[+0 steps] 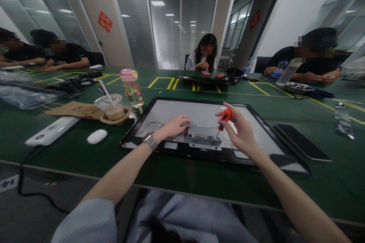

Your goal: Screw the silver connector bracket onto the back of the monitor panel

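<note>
The green table (99, 163) is the largest thing here, a broad flat bed that bears everything. On it, close before the seated person, lies the dark-framed screen (196, 111), laid flat, I suppose, so that it cannot tip and both hands can work from above. The paper bag (75, 110) is off to the left, the long dark phone (302, 142) just beyond the screen's right edge, the white power strip (53, 131) on the left, and the drink bottle (131, 87) and the iced cup (110, 104) just past the far left corner; at the sides like this, they seem to leave the middle free.

The left hand (173, 126) reaches over the screen to the metal box (203, 136), its fingers stretched at the box's far left end, perhaps to steady it; I cannot tell whether they grip. The box sits at the near middle of the screen, ports facing the person. The white mouse (97, 136) lies left of the screen.

Smallest is the orange screwdriver (225, 117). The right hand (242, 129) has its fingers closed round the handle, slanting the tip down to the box's right end, likely for a clear line to a screw.
</note>
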`<state>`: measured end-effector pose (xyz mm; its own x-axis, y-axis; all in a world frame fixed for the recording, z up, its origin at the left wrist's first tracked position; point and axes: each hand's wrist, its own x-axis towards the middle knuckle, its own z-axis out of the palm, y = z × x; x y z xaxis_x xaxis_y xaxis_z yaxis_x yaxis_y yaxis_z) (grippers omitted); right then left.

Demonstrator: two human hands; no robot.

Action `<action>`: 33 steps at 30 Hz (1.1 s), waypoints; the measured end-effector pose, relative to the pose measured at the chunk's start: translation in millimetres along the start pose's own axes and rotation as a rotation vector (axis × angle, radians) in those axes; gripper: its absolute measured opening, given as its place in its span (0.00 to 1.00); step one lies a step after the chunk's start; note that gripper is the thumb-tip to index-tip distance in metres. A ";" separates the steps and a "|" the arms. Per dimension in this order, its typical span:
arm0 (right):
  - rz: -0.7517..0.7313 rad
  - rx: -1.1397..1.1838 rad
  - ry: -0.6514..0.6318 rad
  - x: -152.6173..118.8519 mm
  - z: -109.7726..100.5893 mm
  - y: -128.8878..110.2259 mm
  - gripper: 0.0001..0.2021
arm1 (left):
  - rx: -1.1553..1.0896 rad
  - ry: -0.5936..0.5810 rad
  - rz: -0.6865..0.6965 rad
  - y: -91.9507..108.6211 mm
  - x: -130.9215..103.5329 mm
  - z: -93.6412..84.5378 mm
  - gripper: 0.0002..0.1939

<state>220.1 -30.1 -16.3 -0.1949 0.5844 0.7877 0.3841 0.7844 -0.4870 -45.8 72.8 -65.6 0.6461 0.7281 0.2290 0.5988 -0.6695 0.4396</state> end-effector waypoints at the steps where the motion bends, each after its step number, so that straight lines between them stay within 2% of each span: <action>1: 0.012 0.024 -0.019 -0.5 0.3 0.3 0.29 | -0.005 0.002 0.004 -1.0 0.0 0.5 0.17; 7: 0.051 0.099 -0.060 -2.5 3.0 0.9 0.28 | -0.020 -0.013 -0.012 -2.2 -0.8 0.4 0.17; 10: 0.047 0.092 -0.012 -2.0 3.7 1.6 0.23 | -0.020 -0.017 -0.018 1.1 -1.2 -1.5 0.17; 15: -0.001 -0.049 0.068 0.7 0.3 4.6 0.17 | 0.002 -0.010 -0.008 3.6 -1.7 -2.6 0.16; 20: -0.064 -0.126 0.050 1.4 -2.7 2.9 0.18 | 0.009 -0.007 0.009 0.2 -0.9 -0.8 0.17; 25: -0.013 -0.013 -0.005 -0.5 -2.7 -0.9 0.20 | -0.001 -0.013 -0.006 1.7 -1.1 -1.7 0.17; 28: 0.009 -0.002 0.013 -0.3 -1.7 -1.5 0.21 | -0.013 -0.011 -0.013 2.2 -1.9 -2.2 0.17; 33: -0.034 -0.132 0.114 2.6 -0.3 -1.1 0.21 | -0.019 -0.015 -0.011 -0.6 -2.1 -0.9 0.17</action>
<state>219.4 -29.5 -13.6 -0.1084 0.5250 0.8442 0.4958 0.7646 -0.4118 -48.0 71.9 -65.6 0.6465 0.7333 0.2105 0.5973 -0.6582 0.4583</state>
